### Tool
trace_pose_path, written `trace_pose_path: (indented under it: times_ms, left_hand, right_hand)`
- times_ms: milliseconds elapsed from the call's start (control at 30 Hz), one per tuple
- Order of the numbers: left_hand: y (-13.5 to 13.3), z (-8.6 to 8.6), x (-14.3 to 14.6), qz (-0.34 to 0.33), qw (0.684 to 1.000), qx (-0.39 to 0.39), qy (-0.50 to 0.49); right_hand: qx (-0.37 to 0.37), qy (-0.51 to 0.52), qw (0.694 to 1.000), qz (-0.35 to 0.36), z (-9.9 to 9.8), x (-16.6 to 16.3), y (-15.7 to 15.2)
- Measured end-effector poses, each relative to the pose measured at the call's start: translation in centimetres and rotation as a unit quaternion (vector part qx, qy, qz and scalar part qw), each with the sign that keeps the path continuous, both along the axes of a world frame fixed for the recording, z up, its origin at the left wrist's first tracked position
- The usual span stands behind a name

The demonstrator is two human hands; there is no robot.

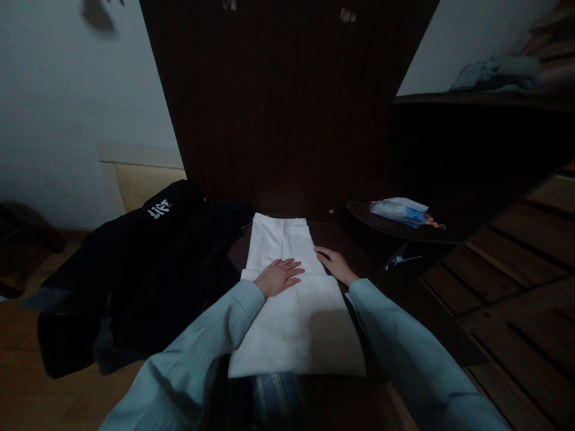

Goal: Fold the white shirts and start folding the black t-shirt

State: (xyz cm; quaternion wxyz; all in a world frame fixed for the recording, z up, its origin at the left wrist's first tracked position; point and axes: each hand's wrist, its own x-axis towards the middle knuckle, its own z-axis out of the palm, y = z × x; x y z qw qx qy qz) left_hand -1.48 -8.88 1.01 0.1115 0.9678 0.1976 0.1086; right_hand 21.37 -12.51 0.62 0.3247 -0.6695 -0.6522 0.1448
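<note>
A white folded garment (299, 326), perhaps trousers, lies lengthwise in front of me on a dark surface, its narrow end away from me. A fold line crosses it near the middle, and its near edge reaches toward my lap. My left hand (279, 276) rests flat on the cloth at that fold, fingers stretched to the right. At the garment's right edge my right hand (336, 263) lies with its fingers extended, fingertips touching the side of the cloth. Neither hand grasps anything.
A pile of dark clothes (166, 269), one with white lettering, lies to the left. A dark wooden panel (287, 108) rises behind the garment. On the right, a low curved shelf (359, 211) bears a plastic packet (399, 211); slatted wood (503, 269) stands beyond.
</note>
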Motion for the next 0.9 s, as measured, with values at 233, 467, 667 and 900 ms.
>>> trace_pose_path:
  times_ms: [233, 467, 667, 900]
  left_hand:
    - [1.1, 0.5, -0.4, 0.028, 0.998, 0.022, -0.045]
    - [-4.4, 2.2, -9.6, 0.012, 0.997, -0.055, -0.045]
    - [-7.9, 0.7, -15.4, 0.034, 0.998, -0.054, 0.028]
    - [-8.0, -0.5, -15.2, 0.035, 0.997, -0.015, 0.062]
  right_hand:
    - [0.06, -0.065, 0.993, 0.084, -0.2, -1.8, -7.8]
    - [0.011, -0.124, 0.987, 0.102, -0.4, -0.1, -15.0]
    - [-0.025, -0.202, 0.966, 0.161, -2.0, 0.3, -17.4]
    - [-0.002, -0.295, 0.944, 0.148, -3.1, -0.4, -17.6]
